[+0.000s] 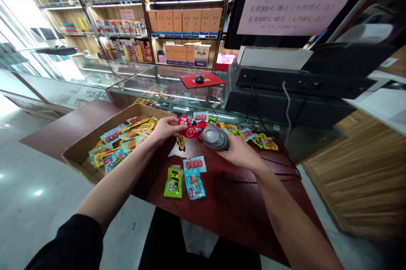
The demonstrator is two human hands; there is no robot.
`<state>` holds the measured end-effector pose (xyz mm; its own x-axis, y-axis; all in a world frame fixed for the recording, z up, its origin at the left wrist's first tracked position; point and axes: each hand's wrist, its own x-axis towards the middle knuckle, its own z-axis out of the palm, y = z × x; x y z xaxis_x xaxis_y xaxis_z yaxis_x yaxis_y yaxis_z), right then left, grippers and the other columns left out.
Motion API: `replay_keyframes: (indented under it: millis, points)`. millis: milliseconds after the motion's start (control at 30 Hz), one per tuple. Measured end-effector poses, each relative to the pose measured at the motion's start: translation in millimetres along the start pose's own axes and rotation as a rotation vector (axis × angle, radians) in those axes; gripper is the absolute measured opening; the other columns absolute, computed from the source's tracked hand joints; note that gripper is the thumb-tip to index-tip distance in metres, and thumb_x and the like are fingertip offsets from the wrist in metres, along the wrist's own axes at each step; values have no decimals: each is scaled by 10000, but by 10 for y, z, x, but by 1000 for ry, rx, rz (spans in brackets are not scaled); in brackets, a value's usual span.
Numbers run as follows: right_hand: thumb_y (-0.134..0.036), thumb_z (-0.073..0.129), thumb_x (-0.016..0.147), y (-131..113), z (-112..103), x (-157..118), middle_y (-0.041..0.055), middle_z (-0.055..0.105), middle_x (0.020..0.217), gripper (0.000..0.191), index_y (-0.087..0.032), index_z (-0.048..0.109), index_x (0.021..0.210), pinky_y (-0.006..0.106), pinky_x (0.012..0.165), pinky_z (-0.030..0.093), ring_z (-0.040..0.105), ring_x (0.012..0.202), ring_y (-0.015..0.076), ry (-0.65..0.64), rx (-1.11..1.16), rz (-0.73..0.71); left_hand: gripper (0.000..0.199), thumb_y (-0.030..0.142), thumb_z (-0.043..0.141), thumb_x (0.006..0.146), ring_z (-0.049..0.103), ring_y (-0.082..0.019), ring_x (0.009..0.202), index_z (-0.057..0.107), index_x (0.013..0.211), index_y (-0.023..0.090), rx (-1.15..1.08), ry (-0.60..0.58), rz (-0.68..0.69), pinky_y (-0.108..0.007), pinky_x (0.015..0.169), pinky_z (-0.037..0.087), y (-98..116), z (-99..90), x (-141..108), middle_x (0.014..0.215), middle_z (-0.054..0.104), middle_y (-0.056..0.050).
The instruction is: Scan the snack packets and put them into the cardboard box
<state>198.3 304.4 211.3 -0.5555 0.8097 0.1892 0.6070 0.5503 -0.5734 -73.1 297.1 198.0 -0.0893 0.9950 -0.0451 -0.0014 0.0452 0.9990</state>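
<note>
My left hand [168,129] pinches a red snack packet [190,131] by its left end, above the dark red wooden desk [222,206]. A grey barcode scanner [215,137] is gripped in my right hand [239,151], its head close to the packet's right end. Below them on the desk lie a green snack packet [174,182], a blue one [194,184] and a clear-fronted sausage packet [194,164] touching the blue one. Left of my left hand, a cardboard box [85,134] holds many colourful snack packets [116,134].
More snack packets [263,141] lie along the desk's back edge, beside dark cables [279,162]. Behind stands a glass display counter [149,79] with a mouse [199,78] on a red mat [212,79]. A monitor [233,28] and black cash drawer [241,96] stand at right.
</note>
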Motion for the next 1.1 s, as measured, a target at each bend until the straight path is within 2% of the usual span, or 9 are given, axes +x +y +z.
replay_keyframes:
  millis: [67, 200, 333, 467, 667, 767, 833, 933, 1100]
  points:
    - [-237, 655, 718, 14, -8, -6, 70, 720, 933, 317, -198, 659, 1032, 313, 727, 489, 664, 866, 247, 11, 8, -11, 425, 367, 858, 532, 684, -163, 680, 620, 788, 126, -9, 1, 1, -288, 625, 585, 17, -3, 1, 760, 706, -48]
    - [-254, 647, 722, 9, -34, -13, 70, 723, 920, 270, -187, 665, 983, 306, 721, 490, 669, 871, 252, 18, 5, -16, 433, 345, 874, 505, 683, -166, 671, 606, 766, 125, -38, 36, 9, -299, 633, 592, 102, -29, 1, 734, 702, -41]
    - [-293, 627, 737, -66, -42, -24, 64, 725, 920, 264, -187, 660, 977, 306, 712, 488, 674, 861, 249, 27, 17, -46, 431, 336, 878, 497, 683, -167, 658, 612, 761, 122, -25, 97, 32, -299, 619, 594, 238, -154, -41, 735, 705, -46]
    - [-313, 635, 720, -120, 7, -27, 63, 727, 879, 246, -199, 665, 936, 315, 686, 487, 679, 836, 264, 8, -20, -69, 425, 361, 868, 515, 680, -163, 616, 622, 771, 126, 6, 188, 66, -311, 622, 597, 356, -514, -193, 718, 706, -45]
    - [-286, 630, 709, -83, 96, 4, 64, 730, 861, 235, -194, 666, 921, 313, 680, 500, 682, 815, 260, -17, -63, -100, 452, 369, 872, 515, 680, -158, 594, 615, 784, 111, 13, 497, 98, -265, 596, 585, 524, -1265, -614, 692, 700, -60]
    - [-284, 639, 703, -53, 110, 12, 67, 731, 870, 247, -202, 665, 935, 337, 705, 509, 680, 828, 271, 7, -72, -98, 461, 400, 852, 559, 701, -182, 663, 634, 838, 105, 11, 531, 97, -266, 606, 587, 635, -1442, -771, 739, 713, -96]
    - [-289, 644, 705, -30, 115, 14, 70, 730, 895, 276, -204, 659, 967, 354, 724, 513, 678, 841, 276, 18, -66, -83, 450, 425, 836, 581, 705, -188, 681, 636, 831, 107, 13, 539, 92, -265, 600, 588, 681, -1450, -800, 741, 711, -102]
    - [-298, 649, 710, 4, 110, 19, 76, 726, 927, 298, -198, 654, 991, 361, 733, 516, 676, 853, 277, 23, -44, -75, 438, 422, 845, 563, 701, -187, 668, 632, 784, 110, 20, 527, 101, -271, 602, 592, 659, -1326, -723, 688, 694, -84]
    - [-303, 659, 715, 72, -16, 13, 64, 729, 948, 321, -197, 662, 1018, 346, 749, 520, 676, 883, 269, 12, 4, -69, 447, 441, 848, 540, 694, -194, 678, 646, 754, 105, 47, 332, 94, -316, 631, 603, 450, -851, -424, 666, 676, -65]
